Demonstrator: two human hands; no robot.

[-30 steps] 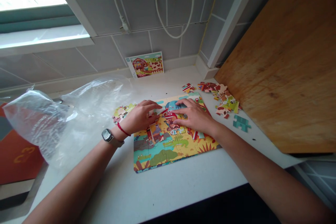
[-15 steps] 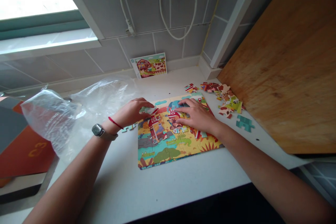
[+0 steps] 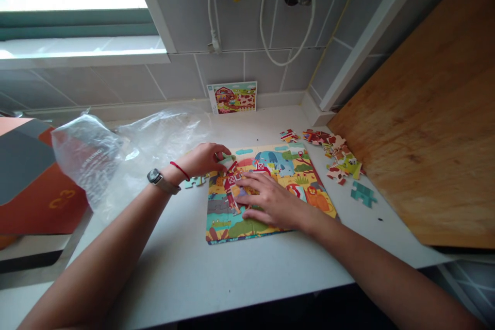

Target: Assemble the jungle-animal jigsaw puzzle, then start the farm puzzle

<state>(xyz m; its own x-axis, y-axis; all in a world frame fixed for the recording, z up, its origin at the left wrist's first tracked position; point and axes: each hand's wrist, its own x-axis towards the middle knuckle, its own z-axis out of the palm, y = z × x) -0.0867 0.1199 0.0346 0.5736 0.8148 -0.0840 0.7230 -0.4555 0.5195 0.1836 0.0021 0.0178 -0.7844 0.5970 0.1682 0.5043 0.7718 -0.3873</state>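
Note:
My left hand [image 3: 207, 160] pinches a puzzle piece [image 3: 229, 162] in pale green and red at the upper left of the assembled animal puzzle [image 3: 266, 227]. Under that piece, other barn pieces [image 3: 232, 180] with red roofs lie on top of the animal picture. My right hand [image 3: 268, 200] lies flat over these loose pieces, fingers spread, covering part of them. A red and white piece [image 3: 297, 192] rests on the animal picture beside the lion. Light-coloured pieces [image 3: 195, 182] lie on the counter below my left wrist.
Loose pieces [image 3: 340, 154] are heaped on the right near a wooden board [image 3: 417, 113], with a teal piece [image 3: 363, 194] in front. A barn picture card [image 3: 234, 98] leans on the tiled wall. A clear plastic bag [image 3: 154, 139] and an orange-grey box [image 3: 34, 191] are on the left.
My right hand has moved left and toward me across the puzzle, uncovering the elephant and lion. My left hand still pinches its piece at the upper left. The view has shifted slightly.

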